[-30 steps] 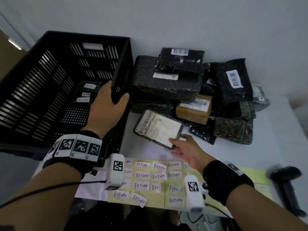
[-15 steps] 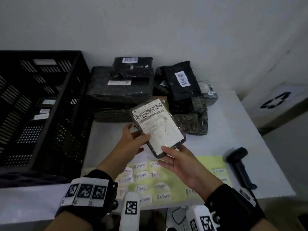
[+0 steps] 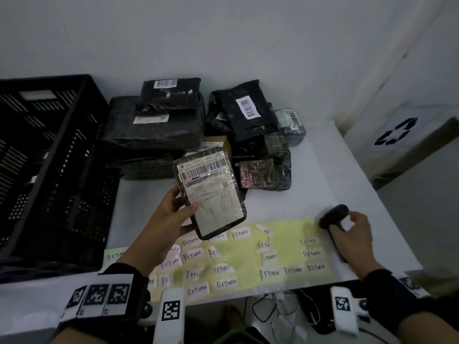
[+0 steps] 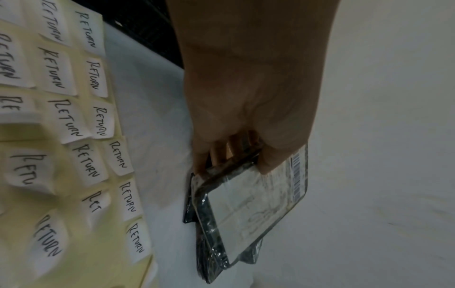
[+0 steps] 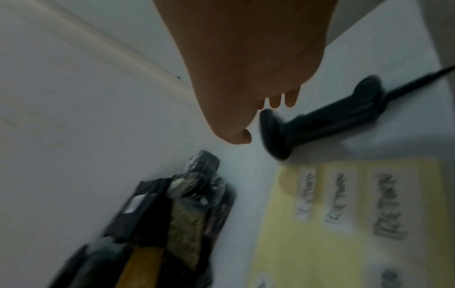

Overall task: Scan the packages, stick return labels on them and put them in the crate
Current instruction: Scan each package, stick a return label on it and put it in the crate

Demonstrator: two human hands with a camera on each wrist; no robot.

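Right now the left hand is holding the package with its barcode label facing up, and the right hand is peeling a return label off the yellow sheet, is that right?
Not quite. The left hand does hold the package label up, but the right hand is not peeling a return label off the yellow sheet. It is at the black scanner on the table, as the head view shows.
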